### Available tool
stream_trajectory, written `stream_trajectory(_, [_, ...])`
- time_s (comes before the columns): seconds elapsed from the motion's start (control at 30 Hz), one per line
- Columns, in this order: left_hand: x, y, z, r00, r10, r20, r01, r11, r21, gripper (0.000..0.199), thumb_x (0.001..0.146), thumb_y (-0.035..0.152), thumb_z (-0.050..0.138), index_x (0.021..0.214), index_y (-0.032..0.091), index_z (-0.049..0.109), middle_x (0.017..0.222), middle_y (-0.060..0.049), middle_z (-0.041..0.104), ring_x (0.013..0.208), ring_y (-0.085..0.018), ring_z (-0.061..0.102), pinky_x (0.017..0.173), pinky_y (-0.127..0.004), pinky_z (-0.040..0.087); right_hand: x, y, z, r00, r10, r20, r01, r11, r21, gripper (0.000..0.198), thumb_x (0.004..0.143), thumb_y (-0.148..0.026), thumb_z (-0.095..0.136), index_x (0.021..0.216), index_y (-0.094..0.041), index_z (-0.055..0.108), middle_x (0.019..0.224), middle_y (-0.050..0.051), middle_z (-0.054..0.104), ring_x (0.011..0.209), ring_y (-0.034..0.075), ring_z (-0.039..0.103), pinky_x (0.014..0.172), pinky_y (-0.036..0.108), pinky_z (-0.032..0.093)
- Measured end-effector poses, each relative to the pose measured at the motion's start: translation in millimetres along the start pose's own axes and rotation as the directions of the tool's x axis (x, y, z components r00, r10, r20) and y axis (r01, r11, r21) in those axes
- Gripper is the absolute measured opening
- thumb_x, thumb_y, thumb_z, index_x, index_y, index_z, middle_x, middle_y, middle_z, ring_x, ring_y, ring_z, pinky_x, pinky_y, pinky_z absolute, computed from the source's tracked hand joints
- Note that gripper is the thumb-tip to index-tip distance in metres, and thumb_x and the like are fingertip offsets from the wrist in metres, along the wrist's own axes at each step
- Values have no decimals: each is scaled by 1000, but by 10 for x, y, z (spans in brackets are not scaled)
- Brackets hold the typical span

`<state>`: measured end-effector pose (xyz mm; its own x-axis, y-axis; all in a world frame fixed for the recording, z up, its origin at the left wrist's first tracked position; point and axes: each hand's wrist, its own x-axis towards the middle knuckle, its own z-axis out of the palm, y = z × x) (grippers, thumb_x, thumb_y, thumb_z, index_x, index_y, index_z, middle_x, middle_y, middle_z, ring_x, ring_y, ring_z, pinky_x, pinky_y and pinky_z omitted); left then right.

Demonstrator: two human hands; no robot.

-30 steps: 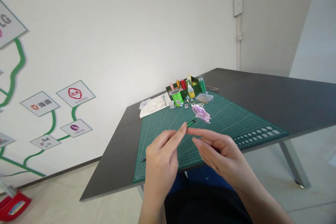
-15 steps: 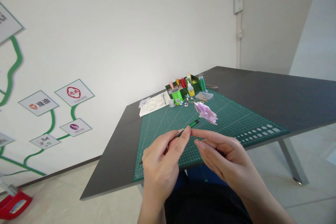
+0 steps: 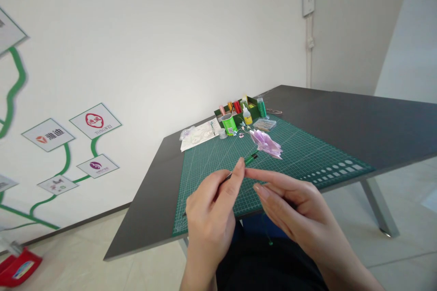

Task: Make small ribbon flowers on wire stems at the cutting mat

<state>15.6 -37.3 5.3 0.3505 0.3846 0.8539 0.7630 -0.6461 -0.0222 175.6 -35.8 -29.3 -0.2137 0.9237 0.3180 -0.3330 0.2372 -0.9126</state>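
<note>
My left hand [image 3: 211,218] is closed around a thin dark flower stem [image 3: 228,176], its thumb pressed along the top. Beyond the thumb, a green section [image 3: 251,159] with a black end leads towards a pale purple flower [image 3: 266,143] above the mat. My right hand [image 3: 300,209] has its index finger stretched out, the tip touching the left thumb. Its own thumb stays apart from that finger, and the other fingers are curled and partly hidden. Below it, a green thread [image 3: 270,242] dangles in front of my dark clothes.
A green gridded cutting mat [image 3: 211,159] covers part of the dark table [image 3: 143,200]. At the back stand a green can [image 3: 229,125], a glue bottle [image 3: 247,116], a box of thread spools [image 3: 252,103] and a clear case [image 3: 265,124]. White sheets [image 3: 200,135] lie left.
The flower has turned slightly and shifted a little left with the stem. My left thumb has risen a bit, and more of the hanging green thread shows.
</note>
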Motion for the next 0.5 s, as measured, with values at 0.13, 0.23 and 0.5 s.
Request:
stream_trajectory(0.13, [11, 34, 3, 998, -57, -29, 56, 998, -27, 34, 97, 9, 55, 121, 24, 74, 93, -4, 70, 77, -9, 64, 62, -16, 50, 2, 5, 5, 1000, 10, -19, -9, 1000, 11, 47, 96, -45, 59, 130, -15, 70, 50, -6, 35, 43, 7, 25, 38, 20, 18])
stream_trajectory(0.23, [13, 31, 5, 998, -54, -17, 54, 998, -21, 35, 98, 11, 54, 124, 27, 72, 92, -3, 69, 73, -8, 62, 62, -16, 49, 2, 12, 4, 1000, 9, -15, -9, 1000, 20, 47, 96, -45, 59, 130, -15, 70, 51, -6, 35, 44, 8, 25, 38, 21, 18])
stream_trajectory(0.5, [10, -4, -7, 997, 19, 68, -24, 996, 81, 47, 101, 11, 46, 144, 28, 56, 93, -5, 66, 76, -9, 61, 65, -16, 47, -9, 11, -1, 1000, 7, 1, -7, 1000, -9, 48, 98, -45, 56, 134, -15, 68, 51, -6, 34, 45, 8, 25, 39, 21, 18])
